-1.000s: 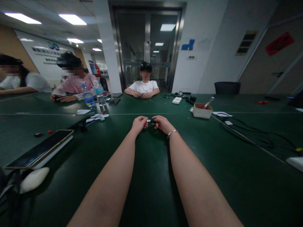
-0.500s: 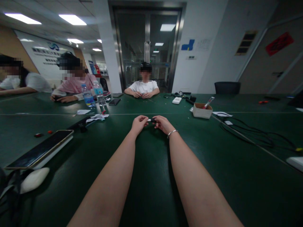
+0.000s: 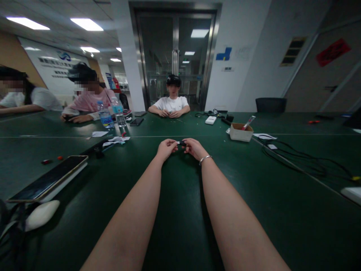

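Head | stick (image 3: 182, 143) was pinched by left hand (image 3: 166, 148) and right hand (image 3: 195, 148), left of box (image 3: 241, 134) | seemed light, stiff; black end likely gripped best

Office meeting room, long green table (image 3: 180, 195), glass double doors (image 3: 175, 56), ceiling lights (image 3: 86, 24)

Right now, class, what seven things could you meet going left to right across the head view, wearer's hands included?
Black-screened phone, two clear plastic bottles, bare left hand, small black-and-silver connector, bare right hand, open pale cardboard box, smooth white object.
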Action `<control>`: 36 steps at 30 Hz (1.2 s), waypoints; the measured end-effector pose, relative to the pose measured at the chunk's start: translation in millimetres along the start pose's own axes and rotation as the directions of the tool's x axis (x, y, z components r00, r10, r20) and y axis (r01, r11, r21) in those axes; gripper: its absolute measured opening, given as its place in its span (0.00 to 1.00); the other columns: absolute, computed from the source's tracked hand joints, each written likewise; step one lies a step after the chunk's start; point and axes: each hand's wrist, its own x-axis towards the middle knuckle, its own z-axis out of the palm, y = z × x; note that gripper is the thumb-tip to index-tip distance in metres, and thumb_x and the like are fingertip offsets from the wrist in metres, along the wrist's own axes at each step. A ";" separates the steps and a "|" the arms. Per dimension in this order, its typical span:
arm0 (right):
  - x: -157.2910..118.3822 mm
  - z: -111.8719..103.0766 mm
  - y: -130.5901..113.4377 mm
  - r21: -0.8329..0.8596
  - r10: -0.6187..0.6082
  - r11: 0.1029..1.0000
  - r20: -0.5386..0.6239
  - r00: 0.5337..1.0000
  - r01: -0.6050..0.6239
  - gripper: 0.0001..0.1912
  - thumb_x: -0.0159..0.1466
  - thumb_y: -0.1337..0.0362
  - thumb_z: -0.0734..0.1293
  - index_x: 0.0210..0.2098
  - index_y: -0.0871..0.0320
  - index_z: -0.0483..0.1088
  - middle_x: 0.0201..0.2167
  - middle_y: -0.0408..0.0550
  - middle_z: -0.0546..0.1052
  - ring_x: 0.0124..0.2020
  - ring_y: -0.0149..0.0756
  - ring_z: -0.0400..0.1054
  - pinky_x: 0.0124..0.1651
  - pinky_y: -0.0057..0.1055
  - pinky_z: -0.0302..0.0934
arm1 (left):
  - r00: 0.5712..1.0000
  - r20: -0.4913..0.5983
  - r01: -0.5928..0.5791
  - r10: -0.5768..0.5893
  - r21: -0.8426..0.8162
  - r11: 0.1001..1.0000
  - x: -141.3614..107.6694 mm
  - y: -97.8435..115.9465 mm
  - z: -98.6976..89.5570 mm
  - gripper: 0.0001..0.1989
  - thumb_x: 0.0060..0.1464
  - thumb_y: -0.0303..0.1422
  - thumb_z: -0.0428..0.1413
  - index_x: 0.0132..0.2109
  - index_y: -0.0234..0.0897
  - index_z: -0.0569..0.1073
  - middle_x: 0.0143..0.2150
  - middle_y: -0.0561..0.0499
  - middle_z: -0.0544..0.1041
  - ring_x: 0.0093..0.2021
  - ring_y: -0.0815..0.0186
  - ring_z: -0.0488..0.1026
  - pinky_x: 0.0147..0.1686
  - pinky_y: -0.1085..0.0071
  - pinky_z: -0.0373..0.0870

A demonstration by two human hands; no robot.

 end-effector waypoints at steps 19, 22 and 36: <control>-3.4 0.0 -0.6 -0.018 -0.020 1.000 0.064 0.998 0.021 0.06 0.61 0.71 0.63 0.37 0.59 0.71 0.23 0.43 0.75 0.14 0.22 0.60 0.22 0.22 0.65 | 0.996 -0.081 -0.030 0.048 0.211 0.977 6.2 -7.7 -5.6 0.19 0.52 0.46 0.53 0.24 0.36 0.70 0.19 0.53 0.69 0.18 0.72 0.64 0.19 0.75 0.59; -2.8 -0.4 0.4 -0.030 -0.005 1.000 0.094 0.996 0.008 0.06 0.60 0.71 0.65 0.37 0.60 0.72 0.23 0.43 0.76 0.14 0.22 0.60 0.22 0.21 0.65 | 0.998 -0.034 -0.033 0.043 0.234 0.972 4.4 -8.2 -2.8 0.19 0.54 0.46 0.52 0.26 0.36 0.70 0.20 0.53 0.69 0.18 0.72 0.65 0.20 0.75 0.60; -1.3 -3.6 2.8 -0.017 -0.027 0.999 0.129 0.991 0.030 0.08 0.57 0.71 0.70 0.37 0.59 0.74 0.28 0.43 0.77 0.16 0.20 0.61 0.22 0.21 0.65 | 0.994 -0.110 0.043 0.003 0.409 0.911 -1.5 0.3 -4.5 0.24 0.56 0.49 0.47 0.22 0.36 0.70 0.18 0.51 0.70 0.16 0.71 0.64 0.20 0.73 0.60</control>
